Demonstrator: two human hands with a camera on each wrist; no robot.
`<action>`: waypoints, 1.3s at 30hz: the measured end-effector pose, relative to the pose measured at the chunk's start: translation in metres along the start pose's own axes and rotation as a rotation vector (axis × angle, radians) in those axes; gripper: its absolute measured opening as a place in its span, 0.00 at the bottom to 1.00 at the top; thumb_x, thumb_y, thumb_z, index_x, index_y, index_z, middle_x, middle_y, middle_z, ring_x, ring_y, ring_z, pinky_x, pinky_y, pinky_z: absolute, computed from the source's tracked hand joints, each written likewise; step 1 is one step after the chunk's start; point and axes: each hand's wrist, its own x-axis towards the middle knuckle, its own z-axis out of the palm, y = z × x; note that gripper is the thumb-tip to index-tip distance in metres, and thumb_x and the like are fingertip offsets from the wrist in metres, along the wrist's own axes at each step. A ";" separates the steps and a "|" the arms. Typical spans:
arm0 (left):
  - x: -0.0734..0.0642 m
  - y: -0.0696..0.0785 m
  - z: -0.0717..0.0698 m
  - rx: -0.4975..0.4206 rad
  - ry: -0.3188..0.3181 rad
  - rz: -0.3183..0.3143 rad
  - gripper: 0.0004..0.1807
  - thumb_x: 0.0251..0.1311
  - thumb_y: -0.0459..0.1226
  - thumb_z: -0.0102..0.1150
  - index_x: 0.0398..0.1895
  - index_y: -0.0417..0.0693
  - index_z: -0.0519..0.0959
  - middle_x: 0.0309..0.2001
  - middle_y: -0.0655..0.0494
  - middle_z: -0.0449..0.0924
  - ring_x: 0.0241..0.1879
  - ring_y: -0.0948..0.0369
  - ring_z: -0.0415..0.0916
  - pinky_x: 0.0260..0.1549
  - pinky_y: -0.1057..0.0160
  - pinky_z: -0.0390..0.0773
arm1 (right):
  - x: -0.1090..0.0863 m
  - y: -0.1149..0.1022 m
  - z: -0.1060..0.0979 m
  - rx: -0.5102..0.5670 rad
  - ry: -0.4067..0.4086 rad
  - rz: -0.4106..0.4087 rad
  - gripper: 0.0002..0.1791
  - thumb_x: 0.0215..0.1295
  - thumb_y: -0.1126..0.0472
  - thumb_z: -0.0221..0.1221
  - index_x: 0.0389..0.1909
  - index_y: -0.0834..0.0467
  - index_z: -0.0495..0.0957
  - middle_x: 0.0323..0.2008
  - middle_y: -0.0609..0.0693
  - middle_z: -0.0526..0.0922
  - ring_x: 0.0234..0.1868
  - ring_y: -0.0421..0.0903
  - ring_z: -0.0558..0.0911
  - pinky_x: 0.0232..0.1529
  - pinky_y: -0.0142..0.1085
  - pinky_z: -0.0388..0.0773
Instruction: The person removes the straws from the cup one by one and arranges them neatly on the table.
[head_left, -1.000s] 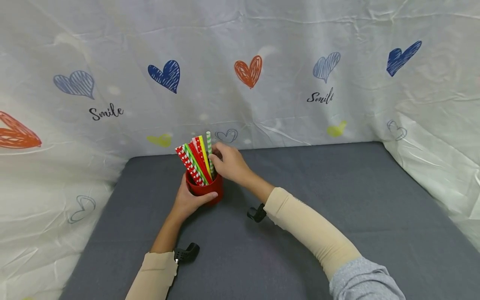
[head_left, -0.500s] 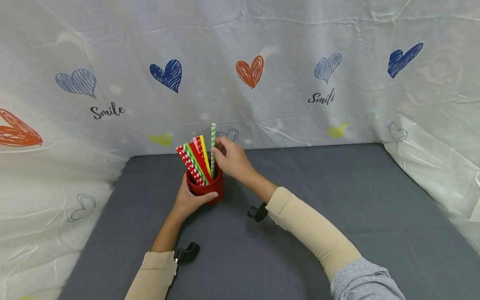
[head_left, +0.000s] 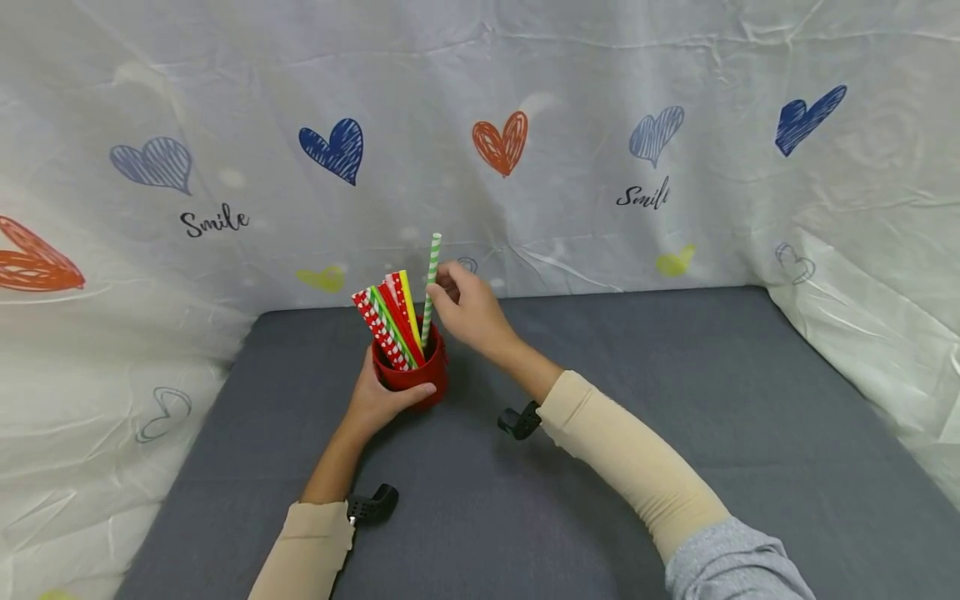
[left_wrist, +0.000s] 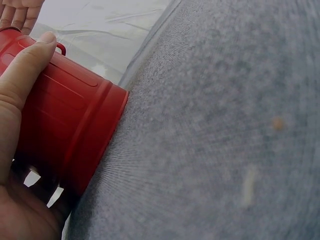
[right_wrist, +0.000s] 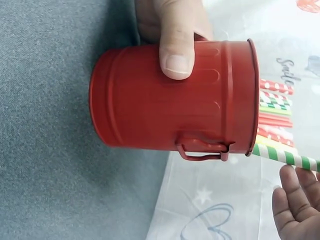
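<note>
A red metal pail point(head_left: 433, 393) stands upright on the grey cloth, left of centre in the head view. My left hand point(head_left: 373, 403) grips its near left side, the thumb lying across the wall point(left_wrist: 62, 97). Inside lean several paper straws point(head_left: 384, 332) in red, yellow and green patterns. Above the rim, my right hand point(head_left: 474, 312) pinches a green-and-white striped straw point(head_left: 433, 257) between thumb and fingers. That straw's lower end is still inside the pail, hidden by the wall. A small side handle point(right_wrist: 202, 156) shows on the pail in the right wrist view.
The pail rests on a table covered with dark grey cloth point(head_left: 637, 433). Behind it hangs a white curtain point(head_left: 570, 67) printed with hearts and "Smile". Black wrist cameras point(head_left: 375, 505) sit on both forearms.
My right hand has risen and shifted slightly right, drawing the green-striped straw higher out of the pail and tilting its top rightward. My left hand has kept its grip on the pail.
</note>
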 end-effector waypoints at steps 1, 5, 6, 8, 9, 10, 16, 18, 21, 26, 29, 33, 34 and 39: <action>0.000 0.000 0.000 0.000 -0.001 0.001 0.52 0.52 0.34 0.75 0.74 0.42 0.50 0.67 0.42 0.63 0.64 0.48 0.64 0.59 0.44 0.71 | 0.000 0.000 -0.001 0.002 0.006 -0.008 0.10 0.77 0.61 0.54 0.51 0.62 0.75 0.41 0.52 0.81 0.34 0.44 0.78 0.36 0.36 0.76; -0.001 0.001 -0.001 -0.005 -0.005 -0.011 0.52 0.53 0.34 0.75 0.74 0.42 0.50 0.67 0.42 0.63 0.64 0.48 0.64 0.58 0.44 0.72 | 0.003 0.000 -0.004 0.033 0.043 -0.014 0.10 0.76 0.61 0.54 0.51 0.63 0.75 0.39 0.51 0.80 0.32 0.44 0.77 0.33 0.37 0.75; -0.001 0.001 -0.001 -0.006 -0.006 -0.016 0.52 0.53 0.34 0.75 0.74 0.42 0.50 0.67 0.43 0.63 0.64 0.48 0.64 0.58 0.45 0.72 | 0.004 0.000 -0.005 0.048 0.054 -0.017 0.10 0.76 0.61 0.54 0.50 0.63 0.75 0.38 0.51 0.80 0.31 0.44 0.77 0.33 0.37 0.75; -0.001 0.001 -0.001 -0.006 -0.006 -0.024 0.52 0.53 0.35 0.75 0.75 0.43 0.50 0.67 0.43 0.63 0.64 0.48 0.64 0.58 0.45 0.72 | 0.006 0.001 -0.006 0.097 0.079 -0.017 0.10 0.76 0.62 0.54 0.50 0.64 0.74 0.38 0.52 0.80 0.32 0.45 0.77 0.33 0.37 0.75; -0.001 0.002 -0.001 -0.005 -0.004 -0.025 0.52 0.53 0.35 0.75 0.75 0.43 0.50 0.67 0.43 0.63 0.64 0.48 0.64 0.57 0.45 0.72 | 0.007 0.001 -0.007 0.128 0.092 -0.020 0.10 0.76 0.63 0.54 0.50 0.65 0.74 0.38 0.53 0.80 0.32 0.45 0.77 0.33 0.37 0.75; -0.001 0.002 -0.001 -0.005 -0.004 -0.025 0.52 0.52 0.35 0.75 0.75 0.43 0.50 0.67 0.43 0.63 0.64 0.48 0.64 0.57 0.45 0.73 | 0.008 0.002 -0.007 0.157 0.105 -0.026 0.10 0.76 0.63 0.54 0.50 0.66 0.74 0.37 0.54 0.81 0.33 0.46 0.78 0.34 0.37 0.75; -0.001 0.002 -0.001 -0.005 0.001 -0.014 0.52 0.52 0.34 0.75 0.75 0.42 0.50 0.67 0.43 0.64 0.63 0.49 0.64 0.57 0.45 0.73 | 0.012 0.004 -0.010 0.280 0.164 -0.038 0.09 0.76 0.67 0.53 0.49 0.70 0.73 0.38 0.61 0.81 0.38 0.58 0.81 0.39 0.40 0.79; -0.001 0.002 -0.001 -0.005 0.003 -0.013 0.52 0.52 0.34 0.75 0.74 0.42 0.51 0.67 0.43 0.64 0.63 0.49 0.64 0.57 0.45 0.72 | 0.013 0.005 -0.011 0.325 0.178 -0.029 0.11 0.75 0.68 0.53 0.51 0.71 0.72 0.39 0.64 0.81 0.39 0.61 0.81 0.40 0.42 0.79; -0.002 0.002 -0.001 -0.005 0.003 -0.011 0.52 0.51 0.34 0.76 0.74 0.42 0.51 0.66 0.42 0.64 0.63 0.48 0.65 0.58 0.45 0.71 | 0.013 0.007 -0.011 0.412 0.196 -0.005 0.13 0.75 0.68 0.52 0.53 0.74 0.70 0.39 0.67 0.80 0.38 0.64 0.80 0.40 0.42 0.81; -0.002 0.001 -0.001 -0.004 0.006 -0.005 0.52 0.52 0.34 0.76 0.74 0.42 0.51 0.66 0.42 0.64 0.63 0.48 0.65 0.58 0.45 0.71 | 0.014 0.009 -0.013 0.499 0.221 0.024 0.14 0.75 0.69 0.51 0.54 0.76 0.68 0.35 0.62 0.79 0.33 0.64 0.78 0.34 0.40 0.81; -0.002 0.001 -0.001 0.007 0.009 -0.006 0.52 0.52 0.34 0.75 0.75 0.41 0.50 0.66 0.42 0.64 0.63 0.48 0.65 0.58 0.45 0.72 | 0.015 0.010 -0.015 0.502 0.238 0.047 0.12 0.75 0.69 0.52 0.52 0.74 0.70 0.31 0.55 0.78 0.28 0.54 0.78 0.31 0.40 0.81; -0.003 0.002 0.000 0.011 0.007 -0.006 0.52 0.52 0.34 0.75 0.75 0.41 0.50 0.66 0.42 0.64 0.62 0.49 0.65 0.57 0.46 0.72 | 0.014 0.010 -0.016 0.515 0.256 0.071 0.11 0.74 0.68 0.53 0.50 0.71 0.71 0.29 0.53 0.77 0.23 0.44 0.76 0.26 0.35 0.79; -0.001 -0.002 0.000 0.005 0.009 -0.005 0.52 0.52 0.33 0.75 0.74 0.41 0.51 0.66 0.42 0.64 0.63 0.49 0.65 0.57 0.45 0.72 | 0.014 0.010 -0.016 0.517 0.259 0.074 0.11 0.73 0.68 0.54 0.50 0.72 0.71 0.29 0.54 0.77 0.22 0.44 0.76 0.25 0.35 0.79; 0.009 -0.027 -0.001 -0.012 0.013 0.011 0.54 0.50 0.33 0.76 0.76 0.45 0.50 0.67 0.43 0.63 0.64 0.49 0.64 0.57 0.43 0.72 | 0.013 0.014 -0.016 0.480 0.265 0.103 0.13 0.73 0.67 0.54 0.51 0.72 0.72 0.30 0.63 0.76 0.23 0.58 0.74 0.21 0.32 0.75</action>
